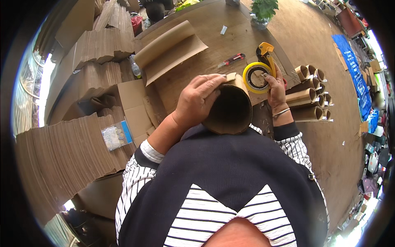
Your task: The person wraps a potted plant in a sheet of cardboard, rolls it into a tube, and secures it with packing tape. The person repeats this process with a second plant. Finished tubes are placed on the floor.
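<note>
My left hand (199, 98) grips a wide brown cardboard tube (237, 82) at its upper left side. The tube's dark open end faces me, close against my chest. In my right hand (277, 88) is a yellow tape dispenser (266, 49) loaded with a roll of yellow-edged tape (247, 77). The roll hangs just right of the tube; whether the two touch I cannot tell. Beyond them on the wooden table lies a utility knife (231, 60) with a red and black handle. A curled sheet of brown cardboard (172, 52) rests farther back on the left.
Tall stacks of flat cardboard (61, 157) fill the left side, with a plastic packet (116, 136) on one. Several cardboard tubes (308, 95) are piled at the right. A leafy plant in a clear container (260, 22) stands at the table's far edge. A blue sheet (355, 80) lies farther right.
</note>
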Tool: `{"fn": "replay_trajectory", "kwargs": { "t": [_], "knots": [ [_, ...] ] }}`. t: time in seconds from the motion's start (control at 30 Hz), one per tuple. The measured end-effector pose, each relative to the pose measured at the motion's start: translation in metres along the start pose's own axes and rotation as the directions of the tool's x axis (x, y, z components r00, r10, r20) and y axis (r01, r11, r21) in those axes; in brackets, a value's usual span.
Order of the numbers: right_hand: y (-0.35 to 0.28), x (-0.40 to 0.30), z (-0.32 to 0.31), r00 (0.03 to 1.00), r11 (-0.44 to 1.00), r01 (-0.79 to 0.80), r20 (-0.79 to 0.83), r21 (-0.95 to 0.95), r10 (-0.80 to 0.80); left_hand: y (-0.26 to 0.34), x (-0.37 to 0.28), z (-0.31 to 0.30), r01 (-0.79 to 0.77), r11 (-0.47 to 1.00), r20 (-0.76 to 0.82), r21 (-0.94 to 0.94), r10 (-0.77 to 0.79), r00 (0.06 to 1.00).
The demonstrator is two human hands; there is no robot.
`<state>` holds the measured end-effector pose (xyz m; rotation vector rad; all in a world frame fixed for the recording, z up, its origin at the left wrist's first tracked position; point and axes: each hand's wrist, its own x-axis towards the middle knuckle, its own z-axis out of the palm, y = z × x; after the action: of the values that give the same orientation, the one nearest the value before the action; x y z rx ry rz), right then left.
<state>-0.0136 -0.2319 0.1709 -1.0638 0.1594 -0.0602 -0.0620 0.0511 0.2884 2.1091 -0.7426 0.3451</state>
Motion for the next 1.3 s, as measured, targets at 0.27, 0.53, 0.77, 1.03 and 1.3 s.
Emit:
{"fn": "replay_trajectory", "kwargs": {
  "t": [0.27,0.53,0.77,1.03,1.3],
  "knots": [
    [-0.016,-0.012,-0.033,0.984,0.979,-0.063,0.153,-0.195,0.094,0.002,0.005,0.026,0.223,0.776,0.485,-0.59,0.12,0.866],
    [-0.027,-0.023,-0.047,0.941,0.981,0.008,0.333,-0.194,0.058,-0.03,0.009,0.097,0.615,-0.123,0.573,-0.779,-0.538,0.619],
    [-0.063,-0.009,-0.042,0.805,0.804,0.328,0.593,-0.495,0.037,-0.043,0.026,0.118,0.529,-0.405,0.666,-0.745,-0.41,0.623],
    [-0.065,0.009,-0.061,0.759,0.792,0.23,0.614,-0.565,0.218,-0.06,0.029,0.081,0.389,0.07,0.276,-0.919,-0.592,0.758],
    [-0.08,0.023,-0.053,0.786,0.724,0.435,0.618,-0.535,-0.016,-0.087,0.026,0.027,0.705,0.146,0.469,-0.694,-0.651,0.597]
  ]
}}
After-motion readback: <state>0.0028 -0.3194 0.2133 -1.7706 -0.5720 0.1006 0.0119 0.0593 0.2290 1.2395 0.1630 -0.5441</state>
